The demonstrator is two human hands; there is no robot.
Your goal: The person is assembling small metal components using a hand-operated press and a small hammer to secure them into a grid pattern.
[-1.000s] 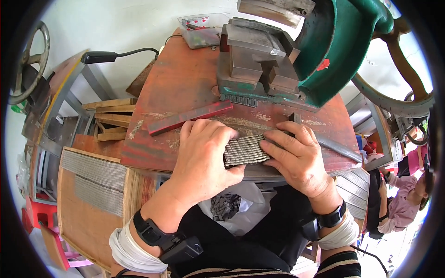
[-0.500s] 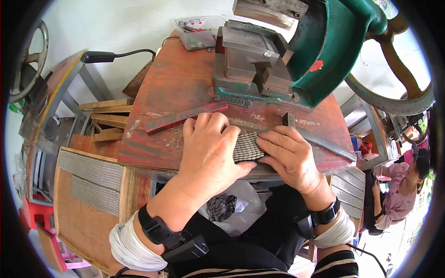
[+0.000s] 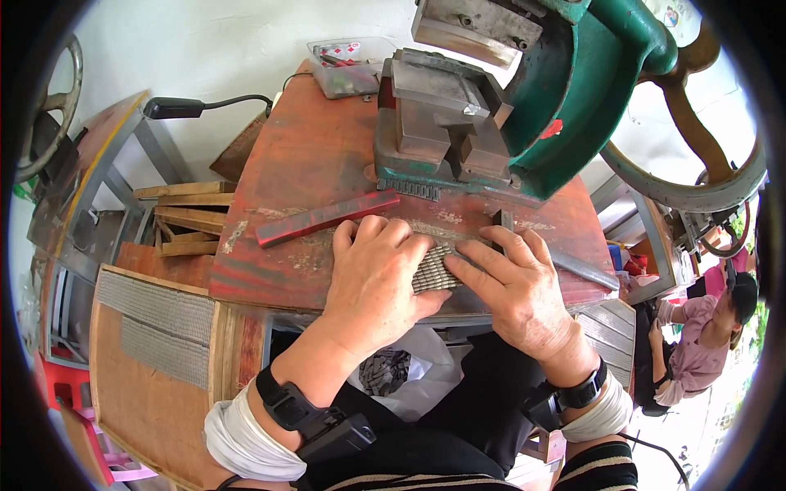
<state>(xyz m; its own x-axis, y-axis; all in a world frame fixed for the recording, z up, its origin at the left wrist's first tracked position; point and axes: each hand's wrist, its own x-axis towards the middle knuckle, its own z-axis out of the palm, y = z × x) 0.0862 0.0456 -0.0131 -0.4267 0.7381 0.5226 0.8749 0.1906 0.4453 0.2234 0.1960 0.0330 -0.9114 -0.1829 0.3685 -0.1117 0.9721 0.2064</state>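
A block of small metal pieces in tight rows (image 3: 434, 272) lies at the front edge of the red-brown worktop. My left hand (image 3: 372, 274) is closed around its left side, thumb along the near edge. At the block's right edge, my right hand (image 3: 524, 290) touches it with a fingertip, its fingers spread; its thumb is mostly hidden. Behind my right fingers is a hammer (image 3: 583, 268), its dark head partly covered. A long red-and-grey bar (image 3: 327, 218) lies just beyond my left hand.
A green press (image 3: 606, 123) with steel blocks (image 3: 426, 127) stands at the back of the worktop (image 3: 282, 164). A plastic box (image 3: 348, 80) sits behind left. Wooden trays with metal rows flank me, left (image 3: 155, 401) and right (image 3: 610, 331). Another person (image 3: 700, 340) sits far right.
My right hand has loosened from the block's right side, its fingers now lifted and spread over the hammer head. My left hand stays around the block. The view has shifted slightly.
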